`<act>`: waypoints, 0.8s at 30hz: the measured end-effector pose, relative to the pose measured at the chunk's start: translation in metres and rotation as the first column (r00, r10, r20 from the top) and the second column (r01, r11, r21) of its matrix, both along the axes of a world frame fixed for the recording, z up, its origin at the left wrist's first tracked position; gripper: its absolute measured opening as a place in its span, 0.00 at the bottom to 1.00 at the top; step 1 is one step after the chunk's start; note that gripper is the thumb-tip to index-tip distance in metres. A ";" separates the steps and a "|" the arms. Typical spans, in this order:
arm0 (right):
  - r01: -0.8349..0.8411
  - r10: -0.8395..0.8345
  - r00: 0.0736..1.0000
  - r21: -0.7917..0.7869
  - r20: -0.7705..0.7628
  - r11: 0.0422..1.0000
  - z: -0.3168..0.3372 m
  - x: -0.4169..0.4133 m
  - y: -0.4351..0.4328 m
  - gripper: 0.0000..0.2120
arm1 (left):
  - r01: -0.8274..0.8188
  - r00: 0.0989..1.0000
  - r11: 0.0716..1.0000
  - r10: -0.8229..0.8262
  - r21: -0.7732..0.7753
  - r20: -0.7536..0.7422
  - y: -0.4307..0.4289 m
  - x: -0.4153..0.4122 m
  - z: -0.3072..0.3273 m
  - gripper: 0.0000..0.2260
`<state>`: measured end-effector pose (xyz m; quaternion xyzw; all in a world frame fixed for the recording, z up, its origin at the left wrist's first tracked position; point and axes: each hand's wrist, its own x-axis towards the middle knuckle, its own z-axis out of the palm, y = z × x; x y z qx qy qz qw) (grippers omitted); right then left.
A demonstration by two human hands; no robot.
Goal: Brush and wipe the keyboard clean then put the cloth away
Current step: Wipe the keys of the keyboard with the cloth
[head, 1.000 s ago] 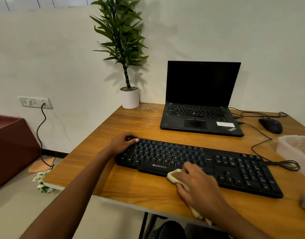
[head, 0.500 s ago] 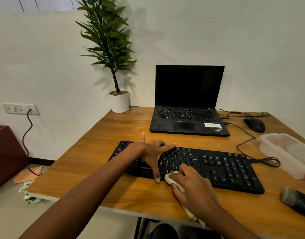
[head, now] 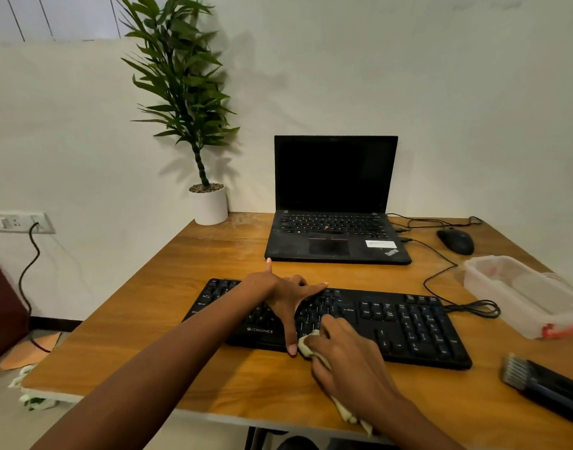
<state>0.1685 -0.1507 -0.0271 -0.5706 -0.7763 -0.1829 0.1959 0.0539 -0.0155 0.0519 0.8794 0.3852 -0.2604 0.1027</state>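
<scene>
Pressing flat on the black keyboard [head: 408,323], the left hand [head: 285,297] has its fingers straight and splayed wide, gripping nothing; its thumb reaches down to the keyboard's near edge. The right hand [head: 350,358] has its fingers curled round a pale cloth [head: 306,347], with the bunched end held against the keys at the near edge, just beside the left thumb tip. A tail of cloth trails back under the right wrist toward the near edge of the wooden table [head: 181,287]. The keyboard lies under both hands and runs on well past the right hand. Beyond the left hand is an open black laptop [head: 335,203], screen dark. Beyond and to the left of the left hand, a plant in a white pot [head: 210,206] stands at the table's far corner. To the right of the right hand a dark brush [head: 544,384] lies on the table, apart from the keyboard. Beyond the brush is a clear plastic container [head: 518,293], with a black mouse [head: 455,241] further beyond. The keyboard cable [head: 473,308] is coiled between keyboard and container.
</scene>
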 end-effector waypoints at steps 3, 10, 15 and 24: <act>0.003 -0.002 1.000 0.002 -0.021 1.000 -0.003 0.022 -0.010 0.16 | 0.003 1.000 1.000 -0.002 0.030 -0.021 0.001 -0.001 -0.001 0.58; 0.091 -0.090 0.983 -0.005 -0.159 0.996 -0.003 0.078 -0.039 0.19 | 0.011 1.000 0.999 -0.011 0.037 -0.009 0.000 0.003 -0.002 0.58; -0.066 0.067 0.995 0.021 -0.074 0.998 -0.005 0.030 -0.012 0.17 | 0.005 1.000 0.998 -0.005 0.059 0.004 0.001 0.000 -0.004 0.59; -0.071 0.071 0.997 0.002 -0.022 0.997 -0.007 0.007 0.004 0.11 | 0.015 1.000 0.997 -0.014 0.077 -0.012 -0.001 0.000 -0.003 0.59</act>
